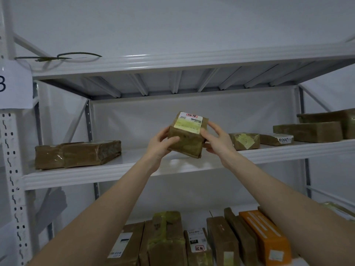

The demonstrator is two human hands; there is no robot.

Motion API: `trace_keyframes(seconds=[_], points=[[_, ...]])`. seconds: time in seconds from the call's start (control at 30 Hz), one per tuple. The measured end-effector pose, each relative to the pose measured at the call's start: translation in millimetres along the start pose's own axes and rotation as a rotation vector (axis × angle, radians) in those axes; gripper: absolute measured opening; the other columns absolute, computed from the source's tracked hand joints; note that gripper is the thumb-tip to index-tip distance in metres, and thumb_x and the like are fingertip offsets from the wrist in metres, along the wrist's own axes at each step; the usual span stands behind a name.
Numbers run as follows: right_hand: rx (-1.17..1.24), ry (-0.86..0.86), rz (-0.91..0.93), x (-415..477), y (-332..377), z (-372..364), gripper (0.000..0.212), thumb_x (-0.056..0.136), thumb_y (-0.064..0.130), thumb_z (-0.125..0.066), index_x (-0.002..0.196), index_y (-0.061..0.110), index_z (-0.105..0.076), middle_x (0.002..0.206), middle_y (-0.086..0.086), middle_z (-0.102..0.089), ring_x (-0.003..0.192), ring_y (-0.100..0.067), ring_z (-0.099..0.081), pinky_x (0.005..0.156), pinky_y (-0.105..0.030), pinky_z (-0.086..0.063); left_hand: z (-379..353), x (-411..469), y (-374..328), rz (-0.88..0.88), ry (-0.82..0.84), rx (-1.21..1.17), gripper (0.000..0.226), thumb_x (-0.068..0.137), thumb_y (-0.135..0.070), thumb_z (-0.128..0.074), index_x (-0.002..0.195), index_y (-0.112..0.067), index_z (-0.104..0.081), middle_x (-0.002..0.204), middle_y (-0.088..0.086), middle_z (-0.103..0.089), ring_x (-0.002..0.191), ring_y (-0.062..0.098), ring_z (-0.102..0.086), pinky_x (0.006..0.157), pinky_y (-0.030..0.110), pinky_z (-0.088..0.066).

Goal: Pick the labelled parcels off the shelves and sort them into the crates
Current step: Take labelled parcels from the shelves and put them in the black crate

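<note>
A small brown taped parcel (185, 143) with a white and yellow label and a red mark on top is held tilted above the middle shelf (123, 169). My left hand (160, 144) grips its left side, thumb across the front face. On the opposite side my right hand (216, 139) grips it, fingers curled round the upper right edge. No crate is in view.
On the same shelf lie brown parcels at the left (77, 153) and several more at the right (245, 141), one marked 2008 (277, 139). The shelf below holds upright parcels (167, 239) and an orange box (266, 237). A paper sign (13, 84) hangs on the left upright.
</note>
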State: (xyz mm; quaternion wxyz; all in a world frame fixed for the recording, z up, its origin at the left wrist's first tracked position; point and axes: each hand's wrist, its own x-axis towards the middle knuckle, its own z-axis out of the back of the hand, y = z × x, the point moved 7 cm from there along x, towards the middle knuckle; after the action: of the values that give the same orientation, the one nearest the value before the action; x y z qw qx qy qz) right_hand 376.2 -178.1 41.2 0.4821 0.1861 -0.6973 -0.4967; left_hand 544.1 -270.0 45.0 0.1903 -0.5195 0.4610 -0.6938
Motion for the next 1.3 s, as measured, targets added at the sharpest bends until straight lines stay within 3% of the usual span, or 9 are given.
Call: trace_keyframes(seconds=[0.17, 0.27, 0.43, 0.57, 0.8, 0.93, 1.13, 1.23, 1.3], points=[[0.056, 0.054, -0.066, 6.3, 8.0, -2.5, 0.031, 0.093, 0.030, -0.056, 0.124, 0.029, -0.057, 0.095, 0.003, -0.068, 0.083, -0.014, -0.065, 0.075, -0.029, -0.047, 13.2, 6.9, -13.6, -0.030, -0.197, -0.214, 0.078, 0.063, -0.009, -0.079, 0.134, -0.015, -0.047, 0.137, 0.011, -0.046, 0.125, 0.023, -0.051, 0.107, 0.039, -0.042], [0.003, 0.064, -0.049, 8.9, 9.7, -7.9, 0.035, 0.091, 0.016, -0.053, 0.125, 0.024, -0.059, 0.095, 0.001, -0.068, 0.076, -0.009, -0.062, 0.068, -0.024, -0.045, 0.0, 5.0, -23.0, -0.060, -0.083, -0.235, 0.087, 0.054, -0.011, -0.079, 0.135, -0.011, -0.047, 0.135, 0.005, -0.054, 0.120, 0.017, -0.056, 0.108, 0.037, -0.041], [-0.072, 0.064, 0.060, 5.9, 22.4, -11.2, 0.037, 0.091, 0.016, -0.060, 0.127, 0.025, -0.057, 0.101, 0.001, -0.061, 0.077, -0.005, -0.055, 0.062, -0.017, -0.039, -8.6, 0.4, -26.1, -0.154, 0.034, 0.030, 0.092, 0.075, 0.002, -0.074, 0.148, -0.029, -0.027, 0.146, -0.013, -0.040, 0.125, 0.009, -0.049, 0.105, 0.037, -0.041], [-0.076, 0.085, 0.099, 4.5, 25.3, -13.7, 0.034, 0.092, 0.017, -0.058, 0.125, 0.023, -0.061, 0.105, 0.006, -0.060, 0.105, -0.010, -0.053, 0.091, -0.026, -0.041, -3.7, 4.9, -33.3, -0.199, -0.027, 0.085, 0.102, 0.073, 0.008, -0.071, 0.151, -0.031, -0.018, 0.144, -0.008, -0.043, 0.129, 0.010, -0.044, 0.101, 0.030, -0.042], [-0.222, -0.003, 0.199, 8.7, 23.7, -4.9, 0.026, 0.090, 0.011, -0.061, 0.112, 0.026, -0.063, 0.133, -0.003, -0.050, 0.126, -0.018, -0.042, 0.095, -0.028, -0.035, 9.6, 8.0, -26.8, -0.008, -0.139, -0.147, 0.058, 0.092, -0.017, -0.061, 0.144, -0.017, -0.035, 0.121, 0.000, -0.056, 0.115, 0.019, -0.054, 0.104, 0.046, -0.044], [-0.254, -0.030, 0.096, 8.3, 7.8, 0.5, 0.071, 0.082, 0.028, -0.074, 0.143, 0.024, -0.037, 0.146, -0.009, -0.039, 0.133, -0.025, -0.039, 0.106, -0.038, -0.035, 16.2, 6.1, -11.7, 0.004, -0.221, -0.181, 0.038, 0.093, -0.014, -0.060, 0.129, -0.011, -0.050, 0.114, 0.007, -0.060, 0.106, 0.021, -0.061, 0.090, 0.039, -0.053], [-0.104, 0.061, -0.080, 5.2, -6.4, -6.4, 0.071, 0.082, 0.036, -0.072, 0.141, 0.012, -0.039, 0.125, -0.007, -0.061, 0.093, -0.011, -0.056, 0.063, -0.018, -0.040, 17.0, 6.5, -10.6, -0.054, -0.301, -0.067, 0.012, 0.090, -0.003, -0.062, 0.095, -0.013, -0.058, 0.089, 0.002, -0.061, 0.090, 0.021, -0.060, 0.083, 0.032, -0.053], [-0.053, -0.052, -0.060, 8.1, -8.6, -1.1, 0.064, 0.080, 0.032, -0.076, 0.134, 0.014, -0.047, 0.118, -0.005, -0.064, 0.085, -0.012, -0.061, 0.067, -0.022, -0.046, 2.3, -0.7, -14.0, -0.063, -0.198, 0.067, 0.024, 0.092, -0.018, -0.062, 0.115, -0.013, -0.063, 0.098, -0.004, -0.063, 0.088, 0.009, -0.061, 0.069, 0.015, -0.053], [-0.008, -0.071, -0.049, 8.6, -7.9, -1.3, 0.053, 0.084, 0.026, -0.072, 0.131, 0.017, -0.051, 0.110, -0.003, -0.065, 0.076, -0.008, -0.062, 0.059, -0.017, -0.046, -6.5, -4.1, -9.5, -0.041, -0.116, 0.110, 0.045, 0.090, -0.027, -0.065, 0.132, -0.015, -0.054, 0.116, -0.003, -0.060, 0.101, 0.008, -0.060, 0.075, 0.013, -0.050]])
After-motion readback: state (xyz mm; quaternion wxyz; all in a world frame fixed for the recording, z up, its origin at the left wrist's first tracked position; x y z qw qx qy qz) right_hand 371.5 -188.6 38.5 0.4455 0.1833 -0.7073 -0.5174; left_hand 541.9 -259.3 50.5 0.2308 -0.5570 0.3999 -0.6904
